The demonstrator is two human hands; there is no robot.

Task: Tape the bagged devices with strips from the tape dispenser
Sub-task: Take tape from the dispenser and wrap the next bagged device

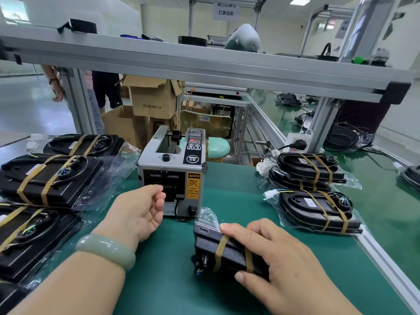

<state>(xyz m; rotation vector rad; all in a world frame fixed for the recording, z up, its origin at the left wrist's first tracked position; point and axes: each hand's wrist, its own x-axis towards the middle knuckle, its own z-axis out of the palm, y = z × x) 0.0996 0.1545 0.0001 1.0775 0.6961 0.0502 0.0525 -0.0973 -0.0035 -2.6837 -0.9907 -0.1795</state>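
As right hand grips device, curled left hand perhaps touches dispenser.

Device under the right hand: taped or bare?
Taped. Two tan strips wrap around the bagged device that the right hand grips; the bag's loose end sticks out past them.

There is just one camera. It sits on the person's head and looks forward and down over the green counter. It is very close to the left hand and to the right hand holding a bagged device at the bottom of the view. The tape dispenser is just past them in the middle, and the wide view makes the metal shelf slant across the top, with the room far behind.
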